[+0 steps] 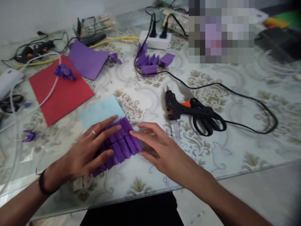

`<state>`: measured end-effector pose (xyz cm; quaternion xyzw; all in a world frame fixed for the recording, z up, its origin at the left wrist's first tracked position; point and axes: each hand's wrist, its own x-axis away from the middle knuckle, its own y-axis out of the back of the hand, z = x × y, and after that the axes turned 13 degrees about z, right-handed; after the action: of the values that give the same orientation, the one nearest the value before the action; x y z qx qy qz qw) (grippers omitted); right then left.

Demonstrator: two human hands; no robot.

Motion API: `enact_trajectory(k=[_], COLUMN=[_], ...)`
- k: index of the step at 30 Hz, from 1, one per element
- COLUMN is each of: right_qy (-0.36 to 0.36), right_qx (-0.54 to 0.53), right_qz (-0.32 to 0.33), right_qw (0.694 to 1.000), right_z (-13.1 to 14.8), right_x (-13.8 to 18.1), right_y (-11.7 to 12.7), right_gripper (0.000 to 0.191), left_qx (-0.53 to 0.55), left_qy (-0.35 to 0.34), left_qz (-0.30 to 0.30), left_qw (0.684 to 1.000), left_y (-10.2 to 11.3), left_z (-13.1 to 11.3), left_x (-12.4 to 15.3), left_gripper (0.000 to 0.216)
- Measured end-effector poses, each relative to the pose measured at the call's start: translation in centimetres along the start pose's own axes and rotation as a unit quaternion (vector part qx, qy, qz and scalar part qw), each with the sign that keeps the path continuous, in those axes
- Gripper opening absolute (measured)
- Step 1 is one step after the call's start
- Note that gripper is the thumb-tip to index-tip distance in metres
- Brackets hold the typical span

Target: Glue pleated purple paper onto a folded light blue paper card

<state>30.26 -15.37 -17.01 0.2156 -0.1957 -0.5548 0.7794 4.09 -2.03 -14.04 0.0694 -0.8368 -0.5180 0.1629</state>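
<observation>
Several folded purple paper pieces lie side by side in rows at the near half of a light blue sheet. My left hand rests on them from the left with its fingers spread, hiding part of the rows. At the right end of the rows is my right hand; its fingers are apart, and the fingertips touch or nearly touch the edge of the last pieces. To the right lie a black hot glue gun and scissors with black handles, partly under the gun.
More folded purple pieces lie near a white power strip. A red sheet carries crumpled purple paper, beside a purple sheet. The glue gun's black cord loops across the right side. A white cable runs at left.
</observation>
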Motion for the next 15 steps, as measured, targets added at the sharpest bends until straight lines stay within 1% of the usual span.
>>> enact_trajectory(k=[1,3,5,6,9,11,13,15], right_qy=[0.006,0.019,0.026,0.023,0.008,0.002,0.002,0.012], right_qx=[0.011,0.026,0.034,0.035,0.021,-0.018,-0.083,-0.158], right_qz=[0.002,-0.002,-0.013,-0.022,-0.049,-0.063,-0.070,-0.060], right_qw=[1.000,0.999,0.999,0.999,0.999,0.998,0.994,0.986], right_z=[0.0,-0.1,0.0,0.0,0.0,0.1,0.3,0.9], right_x=[-0.2,-0.6,-1.1,-1.4,-2.4,-3.0,-3.6,-4.0], right_y=[0.0,0.2,0.3,0.4,0.3,0.2,0.3,0.5], right_gripper=[0.055,0.050,0.040,0.035,0.025,0.022,0.022,0.025], left_qx=[0.021,0.033,0.027,0.024,0.020,0.025,0.040,0.067], left_qy=[0.016,0.037,0.044,0.046,0.051,0.053,0.053,0.048], left_qz=[-0.010,-0.021,-0.018,-0.019,-0.035,-0.050,-0.060,-0.069], left_qw=[1.000,0.999,0.999,0.998,0.998,0.997,0.996,0.994], left_y=[0.5,0.9,0.4,0.0,-1.7,-2.4,-2.5,-2.1], left_z=[0.0,-0.2,-0.4,-0.5,-0.4,-0.2,0.1,0.5], left_x=[0.8,2.5,4.2,4.8,5.7,5.8,5.8,6.0], left_gripper=[0.060,0.075,0.095,0.099,0.098,0.095,0.088,0.081])
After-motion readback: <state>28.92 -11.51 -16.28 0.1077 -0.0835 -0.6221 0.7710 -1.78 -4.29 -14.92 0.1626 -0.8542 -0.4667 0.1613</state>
